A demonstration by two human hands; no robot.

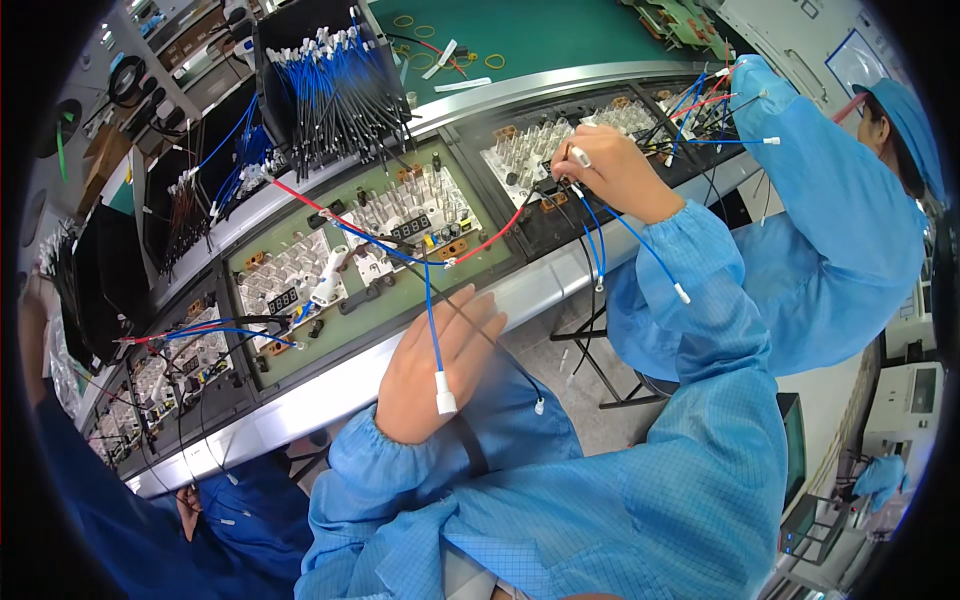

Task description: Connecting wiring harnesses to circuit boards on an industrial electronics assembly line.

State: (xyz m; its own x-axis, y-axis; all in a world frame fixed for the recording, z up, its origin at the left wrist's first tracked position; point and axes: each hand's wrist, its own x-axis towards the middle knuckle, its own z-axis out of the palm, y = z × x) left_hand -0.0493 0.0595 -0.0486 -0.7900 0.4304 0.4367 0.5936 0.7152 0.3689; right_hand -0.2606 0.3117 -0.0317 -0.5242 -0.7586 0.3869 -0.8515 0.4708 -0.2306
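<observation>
My left hand [440, 360] is at the bench's front edge with fingers stretched out, back facing up. Across it hangs a blue wire [432, 325] ending in a white connector [445, 393]; a dark wire also crosses the fingers. Further right, my right hand [618, 175] pinches wires over a circuit board [522, 155]. A white connector [580, 157] shows at its fingers, and blue wires [598, 245] hang below. From near that hand a red wire [497, 240] runs left. Two boards with displays, one display [411, 228] among them, lie in a green-based frame [375, 315].
A black bin [268, 25] at the back holds many blue and black wires. A white handheld tool [329, 278] lies over the left board. Co-workers work at both sides: a blue sleeve [820, 190] at right, a dark-blue sleeve [95, 490] at left. Rubber bands [494, 61] lie on a green mat.
</observation>
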